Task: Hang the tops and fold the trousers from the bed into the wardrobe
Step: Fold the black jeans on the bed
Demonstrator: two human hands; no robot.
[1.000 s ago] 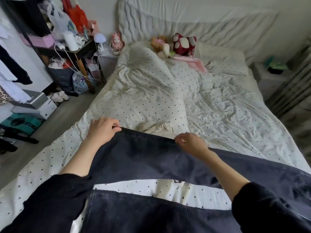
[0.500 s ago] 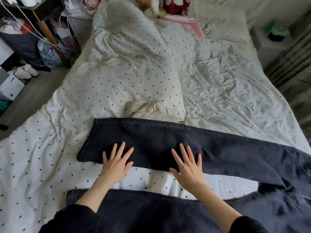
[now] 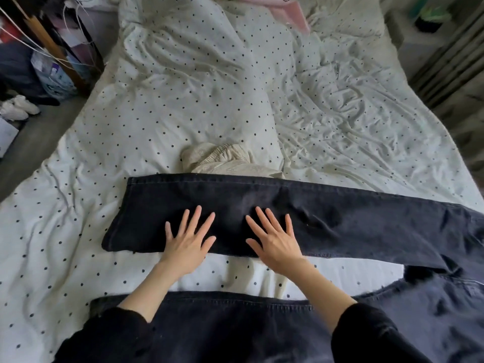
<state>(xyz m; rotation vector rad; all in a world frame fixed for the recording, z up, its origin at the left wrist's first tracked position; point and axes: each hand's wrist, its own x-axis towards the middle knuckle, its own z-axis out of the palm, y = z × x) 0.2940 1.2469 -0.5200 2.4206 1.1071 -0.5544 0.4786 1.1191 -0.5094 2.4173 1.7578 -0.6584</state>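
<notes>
Both hands flat, fingers spread, on jeans

Reaching forward with both forearms bare, dark sleeves pushed up near the elbows. Lying palm-down side by side: left hand with fingers straight and fanned apart, right hand likewise flat and spread, thumbs angling toward each other. Pinching nothing, curling nothing; wrists sitting low and nearly straight.
</notes>
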